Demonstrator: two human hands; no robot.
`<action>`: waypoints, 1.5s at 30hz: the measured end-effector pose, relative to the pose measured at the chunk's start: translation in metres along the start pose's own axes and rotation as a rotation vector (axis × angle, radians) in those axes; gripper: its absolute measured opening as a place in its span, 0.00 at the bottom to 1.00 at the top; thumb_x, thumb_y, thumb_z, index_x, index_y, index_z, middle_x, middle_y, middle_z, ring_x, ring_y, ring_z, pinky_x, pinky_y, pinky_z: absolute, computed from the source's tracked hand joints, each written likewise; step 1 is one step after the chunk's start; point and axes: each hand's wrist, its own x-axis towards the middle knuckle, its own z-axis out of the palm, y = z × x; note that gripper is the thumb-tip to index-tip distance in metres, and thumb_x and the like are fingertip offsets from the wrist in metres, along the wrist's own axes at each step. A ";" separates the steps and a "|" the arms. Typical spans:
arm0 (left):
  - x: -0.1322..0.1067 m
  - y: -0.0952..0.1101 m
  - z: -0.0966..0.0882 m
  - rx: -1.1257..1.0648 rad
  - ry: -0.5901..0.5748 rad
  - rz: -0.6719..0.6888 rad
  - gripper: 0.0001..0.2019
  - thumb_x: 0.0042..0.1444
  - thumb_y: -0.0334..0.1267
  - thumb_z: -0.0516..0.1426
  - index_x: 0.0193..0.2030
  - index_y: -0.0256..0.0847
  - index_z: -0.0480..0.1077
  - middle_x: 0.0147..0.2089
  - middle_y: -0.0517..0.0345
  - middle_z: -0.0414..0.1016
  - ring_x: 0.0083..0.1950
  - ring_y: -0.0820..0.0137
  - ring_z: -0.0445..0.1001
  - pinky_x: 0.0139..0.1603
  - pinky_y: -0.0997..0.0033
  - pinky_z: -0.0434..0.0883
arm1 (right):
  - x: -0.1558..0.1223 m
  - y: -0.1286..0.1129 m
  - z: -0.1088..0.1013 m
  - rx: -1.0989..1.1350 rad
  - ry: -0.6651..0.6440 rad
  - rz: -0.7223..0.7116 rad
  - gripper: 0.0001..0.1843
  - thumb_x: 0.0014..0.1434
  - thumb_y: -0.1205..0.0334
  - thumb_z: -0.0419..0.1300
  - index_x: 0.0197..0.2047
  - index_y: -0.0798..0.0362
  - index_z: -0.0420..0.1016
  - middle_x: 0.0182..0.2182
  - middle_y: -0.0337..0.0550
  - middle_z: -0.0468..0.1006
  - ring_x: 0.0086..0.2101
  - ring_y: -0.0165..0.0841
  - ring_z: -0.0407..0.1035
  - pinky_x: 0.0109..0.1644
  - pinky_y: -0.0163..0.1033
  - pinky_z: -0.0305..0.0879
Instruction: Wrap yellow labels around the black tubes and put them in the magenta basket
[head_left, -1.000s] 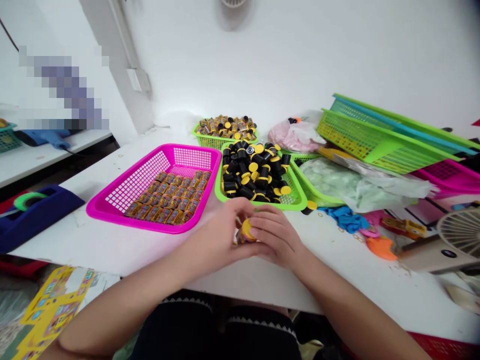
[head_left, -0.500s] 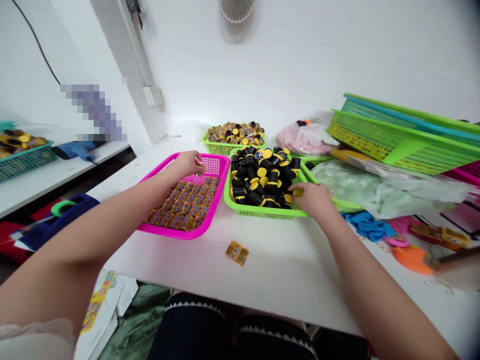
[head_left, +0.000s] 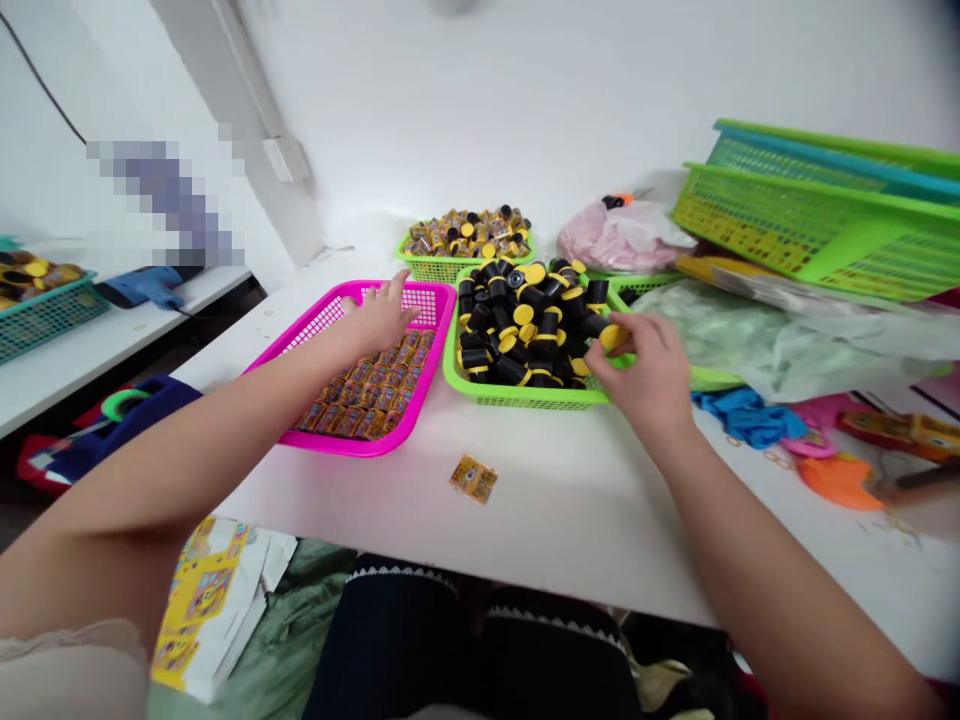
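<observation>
Head view: we see both hands of the person, well apart, each over its own basket.
Right hand (head_left: 646,372): the fingers are closed around one black canister (head_left: 609,336).
Black canister: small, round and black with a yellow cap; it is lifted at the right edge of the green basket (head_left: 525,401).
Green basket: we see a loose pile of canisters (head_left: 525,320) of the same kind in it.
Left hand (head_left: 382,316): the fingers are stretched and spread, and we see nothing held; it lies over the far part of the pink basket (head_left: 300,338).
Pink basket: labelled canisters (head_left: 371,388) lie in tidy rows.
Table (head_left: 585,520): one small yellow sticker (head_left: 473,478) lies alone, near the front edge.
</observation>
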 end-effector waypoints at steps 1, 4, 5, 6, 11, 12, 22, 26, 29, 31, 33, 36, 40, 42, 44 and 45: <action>-0.022 0.013 -0.002 -0.006 0.074 0.049 0.26 0.70 0.39 0.44 0.72 0.33 0.51 0.70 0.33 0.58 0.70 0.45 0.60 0.64 0.36 0.59 | -0.001 -0.002 -0.001 0.003 -0.009 0.001 0.18 0.58 0.59 0.59 0.52 0.53 0.74 0.47 0.55 0.76 0.34 0.38 0.75 0.48 0.50 0.74; -0.098 0.053 0.013 -0.161 0.176 0.670 0.22 0.69 0.36 0.44 0.67 0.42 0.61 0.64 0.46 0.70 0.66 0.59 0.68 0.66 0.53 0.65 | -0.004 -0.007 -0.004 0.030 -0.048 -0.004 0.16 0.59 0.59 0.59 0.49 0.52 0.74 0.45 0.53 0.79 0.33 0.39 0.76 0.47 0.51 0.75; -0.123 0.064 0.025 -0.172 0.108 0.824 0.22 0.70 0.36 0.44 0.68 0.47 0.61 0.64 0.50 0.71 0.64 0.64 0.70 0.65 0.60 0.66 | -0.004 -0.009 -0.004 0.041 -0.059 -0.007 0.15 0.59 0.59 0.59 0.48 0.52 0.74 0.45 0.53 0.79 0.33 0.39 0.76 0.47 0.51 0.75; -0.145 0.074 0.039 -0.143 0.073 0.826 0.22 0.70 0.35 0.43 0.69 0.47 0.60 0.65 0.51 0.70 0.65 0.65 0.70 0.66 0.62 0.66 | -0.004 -0.010 -0.004 0.051 -0.066 -0.010 0.14 0.58 0.58 0.59 0.48 0.52 0.75 0.45 0.52 0.79 0.33 0.39 0.76 0.47 0.50 0.75; -0.214 0.090 0.100 0.129 -0.013 0.645 0.40 0.63 0.60 0.51 0.68 0.22 0.60 0.69 0.29 0.60 0.70 0.45 0.61 0.66 0.49 0.66 | -0.003 -0.012 -0.002 0.090 -0.074 -0.022 0.14 0.58 0.59 0.60 0.47 0.51 0.76 0.46 0.52 0.79 0.31 0.36 0.76 0.43 0.47 0.77; -0.223 0.089 0.104 0.175 0.015 0.657 0.36 0.64 0.55 0.52 0.67 0.23 0.61 0.69 0.31 0.61 0.69 0.47 0.63 0.65 0.51 0.68 | -0.004 -0.011 -0.002 0.096 -0.072 -0.033 0.14 0.58 0.59 0.60 0.47 0.52 0.76 0.46 0.51 0.79 0.31 0.35 0.76 0.43 0.46 0.77; -0.216 0.075 0.079 0.158 0.056 0.721 0.29 0.56 0.17 0.43 0.63 0.29 0.67 0.63 0.41 0.72 0.60 0.62 0.76 0.58 0.66 0.74 | -0.006 -0.010 0.002 0.128 -0.050 -0.099 0.15 0.58 0.64 0.60 0.50 0.52 0.75 0.48 0.51 0.78 0.43 0.41 0.77 0.50 0.48 0.77; -0.167 0.075 0.075 -0.090 -0.191 0.495 0.25 0.60 0.22 0.45 0.62 0.34 0.69 0.57 0.43 0.77 0.55 0.60 0.79 0.54 0.63 0.76 | -0.005 -0.009 0.001 0.117 -0.027 -0.134 0.15 0.60 0.64 0.59 0.50 0.51 0.75 0.48 0.52 0.78 0.47 0.42 0.76 0.51 0.48 0.76; -0.149 0.077 0.068 -0.350 -0.298 0.362 0.22 0.62 0.27 0.49 0.62 0.37 0.69 0.48 0.48 0.82 0.45 0.61 0.83 0.46 0.65 0.78 | -0.006 -0.009 0.001 0.131 -0.013 -0.165 0.15 0.60 0.63 0.59 0.51 0.50 0.75 0.48 0.52 0.78 0.47 0.42 0.76 0.51 0.49 0.77; -0.142 0.082 0.056 -0.432 -0.237 0.355 0.22 0.62 0.27 0.51 0.62 0.36 0.69 0.44 0.48 0.83 0.40 0.63 0.83 0.44 0.66 0.78 | -0.008 -0.010 0.000 0.159 -0.005 -0.163 0.16 0.59 0.63 0.59 0.51 0.50 0.75 0.48 0.51 0.77 0.47 0.42 0.76 0.51 0.50 0.78; -0.135 0.090 0.040 -0.500 -0.110 0.390 0.22 0.59 0.25 0.53 0.60 0.37 0.72 0.41 0.50 0.83 0.37 0.66 0.81 0.42 0.68 0.77 | -0.010 -0.012 0.000 0.218 0.002 -0.123 0.17 0.58 0.63 0.61 0.52 0.49 0.74 0.48 0.50 0.77 0.45 0.40 0.76 0.48 0.48 0.79; -0.117 0.107 0.020 -0.751 0.026 0.453 0.16 0.53 0.23 0.57 0.46 0.39 0.79 0.39 0.54 0.81 0.36 0.71 0.79 0.35 0.77 0.75 | -0.010 -0.019 -0.001 0.371 0.040 -0.006 0.17 0.58 0.61 0.61 0.52 0.50 0.74 0.45 0.48 0.76 0.40 0.36 0.75 0.42 0.43 0.80; -0.089 0.123 0.030 -1.107 -0.024 0.356 0.04 0.52 0.35 0.65 0.34 0.38 0.79 0.37 0.54 0.79 0.36 0.71 0.78 0.33 0.77 0.75 | -0.008 -0.028 -0.005 0.590 0.130 0.142 0.13 0.57 0.58 0.63 0.46 0.51 0.76 0.43 0.48 0.74 0.38 0.34 0.73 0.36 0.40 0.78; -0.081 0.125 0.048 -1.230 -0.117 0.259 0.10 0.54 0.42 0.65 0.39 0.38 0.79 0.35 0.56 0.80 0.33 0.72 0.78 0.36 0.73 0.77 | -0.007 -0.032 -0.008 0.723 0.064 0.208 0.14 0.56 0.57 0.64 0.46 0.50 0.76 0.38 0.45 0.75 0.33 0.32 0.72 0.34 0.38 0.76; -0.078 0.122 0.065 -1.282 -0.158 0.213 0.15 0.58 0.46 0.62 0.46 0.38 0.77 0.35 0.56 0.80 0.33 0.71 0.78 0.37 0.70 0.78 | -0.007 -0.034 -0.011 0.874 -0.050 0.268 0.16 0.55 0.56 0.66 0.47 0.48 0.76 0.32 0.39 0.75 0.28 0.29 0.70 0.32 0.37 0.74; -0.078 0.119 0.071 -1.265 -0.135 0.213 0.16 0.59 0.46 0.61 0.48 0.38 0.75 0.36 0.56 0.81 0.33 0.71 0.78 0.37 0.70 0.77 | -0.007 -0.035 -0.013 0.952 -0.104 0.299 0.18 0.53 0.56 0.68 0.47 0.48 0.76 0.30 0.37 0.75 0.26 0.28 0.69 0.30 0.36 0.73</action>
